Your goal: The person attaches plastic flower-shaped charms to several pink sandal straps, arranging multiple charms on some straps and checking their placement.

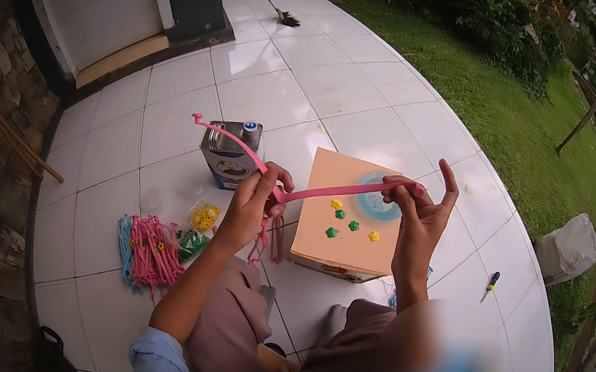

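Note:
My left hand (248,205) is closed around the joint of a pink plastic piece with long narrow arms (336,190). One arm curves up to the left and ends in a small knob; another part hangs below the hand. My right hand (420,225) pinches the end of the arm stretching to the right, with its other fingers raised. Under that arm is a peach-coloured board (318,228) on a box. Small green flower pieces (354,226) and yellow flower pieces (374,236) lie on it beside a light-blue translucent bowl (380,206), partly covered by my right hand.
A metal can (230,146) stands beyond my left hand. On the tiles at left lie pink strips (151,252), blue strips (123,244), a bag of yellow pieces (204,216) and a green bag (191,244). A screwdriver (491,285) and a white sack (569,248) are at right.

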A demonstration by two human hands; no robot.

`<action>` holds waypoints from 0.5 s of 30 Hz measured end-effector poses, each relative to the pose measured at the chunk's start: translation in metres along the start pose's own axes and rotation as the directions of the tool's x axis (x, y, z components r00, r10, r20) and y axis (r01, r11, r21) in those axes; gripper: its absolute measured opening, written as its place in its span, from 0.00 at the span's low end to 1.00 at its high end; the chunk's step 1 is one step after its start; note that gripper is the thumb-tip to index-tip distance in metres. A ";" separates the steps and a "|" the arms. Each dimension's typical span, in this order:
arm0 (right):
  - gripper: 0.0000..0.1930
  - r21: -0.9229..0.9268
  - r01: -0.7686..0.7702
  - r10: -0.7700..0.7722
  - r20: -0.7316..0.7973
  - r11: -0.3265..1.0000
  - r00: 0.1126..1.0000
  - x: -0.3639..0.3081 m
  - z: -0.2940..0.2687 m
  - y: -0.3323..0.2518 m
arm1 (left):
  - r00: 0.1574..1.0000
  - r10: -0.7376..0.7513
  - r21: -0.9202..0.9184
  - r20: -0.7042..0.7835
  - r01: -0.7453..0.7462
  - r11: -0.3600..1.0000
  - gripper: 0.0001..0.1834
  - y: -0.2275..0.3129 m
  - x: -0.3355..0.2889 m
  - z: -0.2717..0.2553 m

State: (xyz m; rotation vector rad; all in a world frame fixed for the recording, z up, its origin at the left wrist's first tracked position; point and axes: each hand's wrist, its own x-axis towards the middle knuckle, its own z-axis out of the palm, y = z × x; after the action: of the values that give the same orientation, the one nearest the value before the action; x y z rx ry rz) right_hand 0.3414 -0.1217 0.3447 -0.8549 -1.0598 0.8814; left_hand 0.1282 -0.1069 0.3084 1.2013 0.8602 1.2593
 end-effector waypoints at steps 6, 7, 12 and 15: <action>0.32 -0.056 -0.024 0.025 0.003 0.998 1.000 0.005 -0.010 0.012 | 0.995 -0.063 0.093 0.075 0.056 0.994 0.08 -0.004 -0.003 0.004; 0.32 -0.060 -0.029 0.030 0.003 0.998 1.000 0.005 -0.010 0.012 | 0.993 0.020 0.170 0.120 -0.040 0.985 0.09 -0.006 -0.001 0.004; 0.32 -0.076 -0.023 0.023 -0.005 0.997 1.000 0.008 -0.021 0.014 | 0.985 -0.120 0.078 0.126 0.111 0.991 0.11 -0.014 -0.001 0.017; 0.32 -0.047 -0.015 0.016 0.015 0.999 1.000 0.009 -0.025 0.015 | 0.966 -0.194 -0.208 0.173 0.229 0.951 0.10 -0.012 -0.005 0.014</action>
State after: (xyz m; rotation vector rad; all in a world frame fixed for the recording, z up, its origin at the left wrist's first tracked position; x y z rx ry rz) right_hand 0.3649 -0.1111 0.3278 -0.8973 -1.0924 0.8803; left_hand 0.1437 -0.1134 0.2986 0.9800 0.6939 1.0462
